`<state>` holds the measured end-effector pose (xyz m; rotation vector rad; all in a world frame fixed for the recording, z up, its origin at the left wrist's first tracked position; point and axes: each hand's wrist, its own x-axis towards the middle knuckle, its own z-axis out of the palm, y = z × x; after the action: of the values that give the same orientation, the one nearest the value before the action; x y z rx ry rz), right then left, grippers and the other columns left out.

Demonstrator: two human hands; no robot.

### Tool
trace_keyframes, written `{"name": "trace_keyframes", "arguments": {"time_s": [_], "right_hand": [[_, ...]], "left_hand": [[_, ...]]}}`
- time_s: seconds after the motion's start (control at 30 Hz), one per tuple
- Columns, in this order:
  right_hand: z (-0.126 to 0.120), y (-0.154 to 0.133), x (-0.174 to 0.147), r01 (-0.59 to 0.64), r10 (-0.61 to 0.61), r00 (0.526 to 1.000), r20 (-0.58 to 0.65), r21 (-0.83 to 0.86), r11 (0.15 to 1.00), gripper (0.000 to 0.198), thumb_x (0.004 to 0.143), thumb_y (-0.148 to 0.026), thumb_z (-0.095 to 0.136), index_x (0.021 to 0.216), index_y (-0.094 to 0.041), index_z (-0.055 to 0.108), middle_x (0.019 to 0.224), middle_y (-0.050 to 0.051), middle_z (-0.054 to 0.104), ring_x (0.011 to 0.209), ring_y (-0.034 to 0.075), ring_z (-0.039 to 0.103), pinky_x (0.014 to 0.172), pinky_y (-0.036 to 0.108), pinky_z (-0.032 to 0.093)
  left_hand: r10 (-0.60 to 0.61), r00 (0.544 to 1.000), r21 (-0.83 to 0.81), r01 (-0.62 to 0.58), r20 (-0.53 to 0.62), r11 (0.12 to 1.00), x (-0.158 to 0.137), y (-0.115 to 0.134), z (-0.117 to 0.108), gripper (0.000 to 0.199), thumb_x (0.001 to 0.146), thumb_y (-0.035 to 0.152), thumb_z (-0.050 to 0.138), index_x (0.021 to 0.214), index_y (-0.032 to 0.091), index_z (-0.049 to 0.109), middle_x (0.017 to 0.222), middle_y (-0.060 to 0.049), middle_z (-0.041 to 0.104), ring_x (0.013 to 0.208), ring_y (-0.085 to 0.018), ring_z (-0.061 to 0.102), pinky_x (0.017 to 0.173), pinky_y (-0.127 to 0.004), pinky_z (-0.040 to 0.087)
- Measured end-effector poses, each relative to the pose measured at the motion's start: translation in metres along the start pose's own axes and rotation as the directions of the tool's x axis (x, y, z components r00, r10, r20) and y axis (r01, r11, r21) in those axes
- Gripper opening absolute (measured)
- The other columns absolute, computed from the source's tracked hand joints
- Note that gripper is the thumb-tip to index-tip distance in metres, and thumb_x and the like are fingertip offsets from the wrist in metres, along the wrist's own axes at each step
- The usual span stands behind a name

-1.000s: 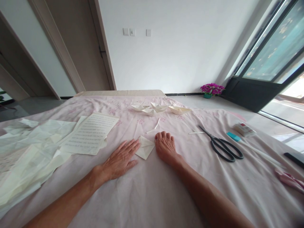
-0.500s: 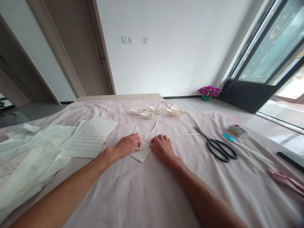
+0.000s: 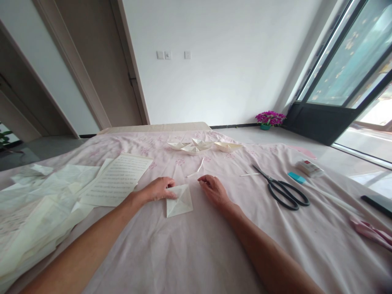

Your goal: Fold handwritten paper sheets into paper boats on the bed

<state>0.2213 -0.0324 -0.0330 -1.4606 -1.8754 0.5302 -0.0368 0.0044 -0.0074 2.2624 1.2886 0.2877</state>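
Observation:
In my left hand (image 3: 159, 189) is a small folded paper square (image 3: 180, 206), pinched at its upper left corner with the thumb lying on top. Crease lines cross the paper, which rests on the cloth. My right hand (image 3: 214, 190) is to the right of the square, apart from it. Its fingers are loosely bent with nothing visible in them. Beyond the hands, a thin paper strip (image 3: 200, 166) lies on the cloth. Farther back, several folded paper boats (image 3: 196, 146) sit close together, with another paper boat (image 3: 227, 146) on their right.
Printed sheets (image 3: 118, 179) and crumpled thin paper (image 3: 45, 216) cover the left side. To the right lie black-handled scissors (image 3: 284, 194), a blue-capped item (image 3: 296, 177), a small white packet (image 3: 310, 168) and pink fabric (image 3: 372, 232). The pale pink cloth (image 3: 196, 253) has wrinkles.
My right hand has let go of the paper and moved slightly right. The paper has turned from a diamond position to sit nearly square, still in my left hand.

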Motion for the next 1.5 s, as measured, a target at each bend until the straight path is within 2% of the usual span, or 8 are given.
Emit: {"name": "trace_keyframes", "arguments": {"time_s": [0.17, 0.4, 0.53, 0.6, 0.67, 0.87, 1.07, 1.5], "right_hand": [[0.0, -0.001, -0.003, -0.008, -0.028, 0.995, 0.1, 0.34, 0.94, 0.044, 0.08, -0.049, 0.06, 0.114, -0.022, 0.059, 0.105, 0.003, 0.063, 0.089, 0.017, 0.056, 0.076, 0.028, 0.043], [0.008, -0.022, -0.004, 0.125, -0.12, 0.992, -0.036, 0.306, 0.944, 0.024, 0.074, -0.039, 0.07, 0.083, -0.018, 0.063, 0.076, -0.001, 0.059, 0.069, 0.013, 0.052, 0.062, 0.024, 0.039], [0.005, -0.025, -0.008, 0.285, -0.284, 0.933, -0.222, -0.03, 0.958, 0.016, 0.082, -0.028, 0.062, 0.069, -0.019, 0.061, 0.069, 0.0, 0.057, 0.07, 0.014, 0.049, 0.066, 0.026, 0.036], [0.002, -0.024, -0.009, 0.375, -0.421, 0.876, -0.235, -0.215, 0.902, 0.01, 0.085, -0.022, 0.058, 0.077, -0.02, 0.064, 0.073, 0.001, 0.059, 0.074, 0.015, 0.048, 0.069, 0.027, 0.034], [0.001, -0.023, -0.008, 0.44, -0.532, 0.828, -0.179, -0.38, 0.813, 0.009, 0.085, -0.018, 0.057, 0.081, -0.021, 0.064, 0.076, 0.002, 0.06, 0.076, 0.016, 0.046, 0.07, 0.029, 0.031], [0.009, -0.025, -0.003, 0.528, -0.582, 0.805, 0.115, -0.586, 0.615, 0.015, 0.089, -0.022, 0.054, 0.076, -0.02, 0.061, 0.074, 0.003, 0.058, 0.075, 0.017, 0.042, 0.065, 0.032, 0.025], [0.003, -0.03, -0.01, 0.499, -0.407, 0.867, 0.289, -0.486, 0.718, 0.012, 0.091, -0.024, 0.053, 0.088, -0.023, 0.065, 0.09, 0.004, 0.063, 0.086, 0.019, 0.047, 0.073, 0.031, 0.031], [0.001, -0.027, -0.017, 0.246, -0.186, 0.962, 0.199, -0.344, 0.906, 0.015, 0.089, -0.035, 0.057, 0.085, -0.023, 0.065, 0.09, 0.003, 0.061, 0.087, 0.016, 0.052, 0.072, 0.025, 0.037]], "left_hand": [[-0.156, 0.926, -0.466, -0.023, -0.343, 0.885, -0.017, -0.003, 0.016, 0.029, 0.074, 0.045, 0.061, 0.077, 0.017, 0.055, 0.068, 0.005, 0.053, 0.063, -0.012, 0.052, 0.057, -0.022, 0.037], [-0.185, 0.916, -0.734, -0.151, -0.356, 0.662, -0.015, 0.026, 0.051, 0.037, 0.075, 0.042, 0.066, 0.1, 0.017, 0.056, 0.089, -0.004, 0.067, 0.081, -0.018, 0.065, 0.067, -0.028, 0.049], [-0.1, 0.793, -0.433, -0.217, -0.601, 0.875, -0.013, 0.028, 0.049, 0.032, 0.076, 0.04, 0.067, 0.099, 0.019, 0.06, 0.096, -0.005, 0.069, 0.09, -0.021, 0.063, 0.081, -0.034, 0.049], [0.083, 0.639, -0.094, -0.237, -0.765, 0.967, -0.017, 0.027, 0.04, 0.031, 0.077, 0.036, 0.068, 0.103, 0.021, 0.059, 0.106, -0.006, 0.066, 0.1, -0.022, 0.06, 0.089, -0.037, 0.046], [0.342, 0.576, 0.229, -0.261, -0.742, 0.938, -0.022, 0.026, 0.031, 0.029, 0.081, 0.029, 0.065, 0.108, 0.023, 0.059, 0.112, -0.006, 0.065, 0.105, -0.022, 0.057, 0.092, -0.038, 0.042], [0.554, 0.718, 0.583, -0.254, -0.421, 0.772, -0.029, 0.021, 0.032, 0.014, 0.089, 0.017, 0.051, 0.091, 0.022, 0.064, 0.083, -0.002, 0.067, 0.08, -0.017, 0.057, 0.073, -0.031, 0.044], [0.436, 0.861, 0.454, -0.289, -0.262, 0.843, -0.039, 0.013, 0.037, 0.028, 0.086, 0.011, 0.052, 0.109, 0.023, 0.06, 0.097, -0.004, 0.067, 0.091, -0.019, 0.059, 0.082, -0.032, 0.046], [0.175, 0.884, 0.011, -0.19, -0.433, 0.982, -0.041, -0.009, 0.039, 0.012, 0.086, 0.023, 0.055, 0.082, 0.021, 0.065, 0.094, -0.003, 0.063, 0.086, -0.015, 0.06, 0.076, -0.025, 0.046]]}}
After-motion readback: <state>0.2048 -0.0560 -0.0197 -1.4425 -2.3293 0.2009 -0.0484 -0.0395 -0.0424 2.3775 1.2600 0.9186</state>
